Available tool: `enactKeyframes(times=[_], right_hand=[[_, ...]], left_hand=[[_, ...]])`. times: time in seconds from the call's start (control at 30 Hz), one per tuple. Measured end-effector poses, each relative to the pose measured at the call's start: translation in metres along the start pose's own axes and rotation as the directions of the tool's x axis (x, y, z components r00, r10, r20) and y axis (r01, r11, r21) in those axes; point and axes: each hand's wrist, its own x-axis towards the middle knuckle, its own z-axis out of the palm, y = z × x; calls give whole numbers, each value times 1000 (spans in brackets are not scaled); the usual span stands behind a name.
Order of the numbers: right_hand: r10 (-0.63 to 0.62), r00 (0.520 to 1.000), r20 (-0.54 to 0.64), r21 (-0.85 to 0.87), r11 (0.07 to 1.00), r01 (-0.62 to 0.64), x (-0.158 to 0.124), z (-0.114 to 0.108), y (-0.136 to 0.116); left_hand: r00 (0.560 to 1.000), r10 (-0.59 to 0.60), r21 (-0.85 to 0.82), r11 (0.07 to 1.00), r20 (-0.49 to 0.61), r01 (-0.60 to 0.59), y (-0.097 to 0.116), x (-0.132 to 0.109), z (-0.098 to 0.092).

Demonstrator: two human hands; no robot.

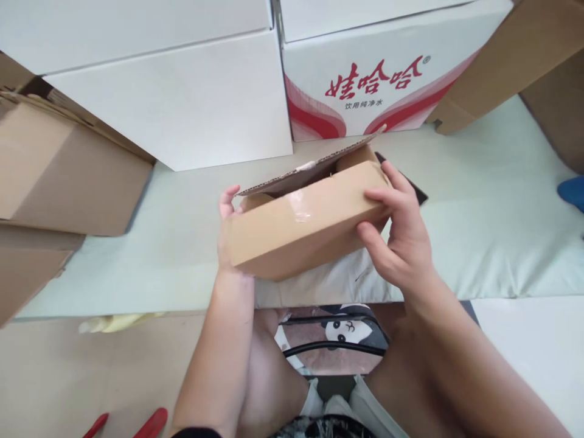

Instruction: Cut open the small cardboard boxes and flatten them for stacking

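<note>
Between my two hands is a small brown cardboard box, tilted, with its lid flap partly raised at the far side. Clear tape sticks to its near wall, and a dark gap shows under the flap; the contents cannot be made out. My left hand wraps the left end, its palm mostly hidden behind the cardboard. On the right end, my right hand grips with the thumb on the near wall and fingers over the top edge. A black flat thing lies partly hidden behind that hand.
A pale green cloth covers the surface. White cartons stand at the back, one printed carton with red lettering. Brown cardboard boxes are stacked at left, more cardboard at right. A blue object sits at the right edge.
</note>
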Motion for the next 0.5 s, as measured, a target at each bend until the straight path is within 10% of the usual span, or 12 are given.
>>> enactKeyframes(times=[0.2,0.5], right_hand=[[41,999,-17,-87,995,-43,-2,-3,8],[93,993,-66,-36,995,-96,-1,-5,26]], left_hand=[[917,271,34,955,292,-293,-10,-22,10],[810,86,428,814,580,-393,0,-9,-15]])
